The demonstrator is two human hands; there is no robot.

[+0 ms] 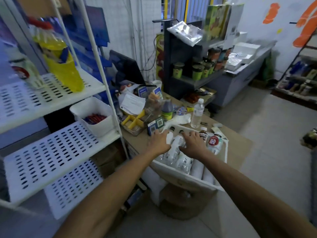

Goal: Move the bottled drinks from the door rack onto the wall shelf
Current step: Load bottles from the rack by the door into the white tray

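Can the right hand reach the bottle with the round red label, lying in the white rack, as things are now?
Probably yes. The right hand is just left of the red-labelled bottle, which lies uncovered in the white rack with nothing above it.

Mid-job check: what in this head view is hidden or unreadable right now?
1. Head view: the left hand and right hand cover parts of the bottles in the rack; whether either grips one cannot be told.
2. Labels on the bottles: too small and blurred to read.
3. Yellow bottle on the wall shelf: motion-blurred, label unreadable.
4. The wall shelf's left side: cut off by the frame edge.
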